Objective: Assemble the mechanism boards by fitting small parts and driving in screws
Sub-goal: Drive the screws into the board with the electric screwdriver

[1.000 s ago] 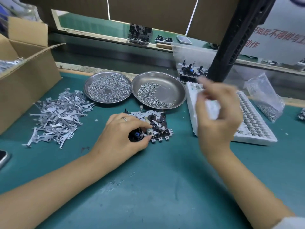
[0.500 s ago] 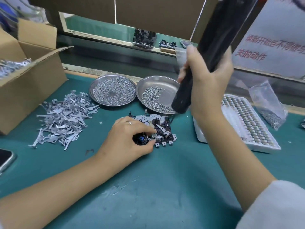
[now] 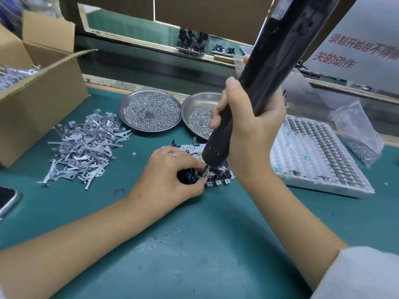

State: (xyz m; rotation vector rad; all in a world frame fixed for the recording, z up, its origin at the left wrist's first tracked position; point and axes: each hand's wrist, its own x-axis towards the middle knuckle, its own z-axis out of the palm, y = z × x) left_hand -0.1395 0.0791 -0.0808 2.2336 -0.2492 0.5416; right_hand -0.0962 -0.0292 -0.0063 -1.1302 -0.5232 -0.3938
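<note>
A mechanism board [image 3: 218, 176], white metal with black parts, lies flat on the green mat in the middle. My left hand [image 3: 170, 175] grips its near-left corner, thumb and forefinger pinched beside a small part by the black motor. My right hand [image 3: 248, 130] grips a long black electric screwdriver [image 3: 265, 67] that leans up to the right. Its tip touches the board right by my left fingertips. Two round steel dishes of screws stand behind the board, the left dish [image 3: 150, 111] full and the right dish [image 3: 194, 108] partly hidden by my right hand.
A heap of grey metal levers [image 3: 86, 143] lies left of the board. An open cardboard box [image 3: 36, 93] stands at far left, a phone [image 3: 6, 199] at the left edge. A white foam tray [image 3: 313, 156] of small parts and a plastic bag [image 3: 356, 134] of screws sit on the right.
My right hand took hold of the hanging screwdriver and brought it down; its tip has moved from above the right dish onto the board. My left hand stays on the board.
</note>
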